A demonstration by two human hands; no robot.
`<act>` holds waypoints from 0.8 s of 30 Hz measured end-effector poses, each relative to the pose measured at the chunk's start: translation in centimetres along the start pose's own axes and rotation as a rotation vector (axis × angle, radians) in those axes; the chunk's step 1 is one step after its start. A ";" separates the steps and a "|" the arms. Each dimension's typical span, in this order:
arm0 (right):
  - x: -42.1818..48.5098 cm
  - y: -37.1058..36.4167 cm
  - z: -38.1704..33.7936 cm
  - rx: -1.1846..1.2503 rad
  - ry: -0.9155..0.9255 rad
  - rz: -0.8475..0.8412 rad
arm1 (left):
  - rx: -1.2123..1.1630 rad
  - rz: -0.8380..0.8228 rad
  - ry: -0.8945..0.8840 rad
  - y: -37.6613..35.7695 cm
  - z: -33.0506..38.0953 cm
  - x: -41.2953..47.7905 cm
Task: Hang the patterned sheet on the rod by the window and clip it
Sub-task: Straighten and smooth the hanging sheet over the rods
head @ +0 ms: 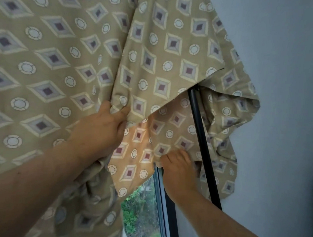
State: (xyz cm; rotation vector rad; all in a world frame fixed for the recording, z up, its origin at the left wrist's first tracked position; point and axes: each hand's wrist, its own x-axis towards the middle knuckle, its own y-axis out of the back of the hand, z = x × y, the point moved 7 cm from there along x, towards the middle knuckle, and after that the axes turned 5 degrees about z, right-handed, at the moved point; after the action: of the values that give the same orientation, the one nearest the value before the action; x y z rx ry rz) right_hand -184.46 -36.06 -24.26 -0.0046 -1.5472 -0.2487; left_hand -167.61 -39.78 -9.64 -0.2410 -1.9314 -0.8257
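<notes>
Here your left hand [102, 131] pinches a sheet [59, 56] fold, higher than your right hand [179, 169]. That one grips the lower edge, nearer the dark rod [199, 127].

A tan sheet [63, 65] printed with diamonds and circles hangs across most of the view, draped over a black rod [200, 127] that runs close beside the pale blue wall [280, 95]. The left hand [100, 131] pinches a bunched fold of the sheet, while the right hand [179, 173], lower down, grips its edge just beside the rod. Below the lifted cloth, a window frame [162, 207] and green leaves [136, 214] show.
</notes>
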 end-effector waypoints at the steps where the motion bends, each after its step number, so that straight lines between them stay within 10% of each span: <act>1: -0.4 -0.2 0.0 0.040 -0.013 0.003 | -0.081 -0.021 0.001 -0.3 0.5 -0.1; 14: 0.6 2.7 -1.9 0.908 -0.475 -0.012 | -0.457 0.109 0.181 -3.4 2.1 -1.7; 24: -0.9 0.3 -0.7 0.767 -0.647 -0.068 | -0.436 0.320 0.140 -3.2 2.3 -2.7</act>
State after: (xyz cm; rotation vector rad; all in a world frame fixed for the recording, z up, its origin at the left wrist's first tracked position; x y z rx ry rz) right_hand -183.73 -35.71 -25.17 0.6232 -2.2025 0.3422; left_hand -169.51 -40.19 -13.97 -0.7152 -1.5134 -1.0069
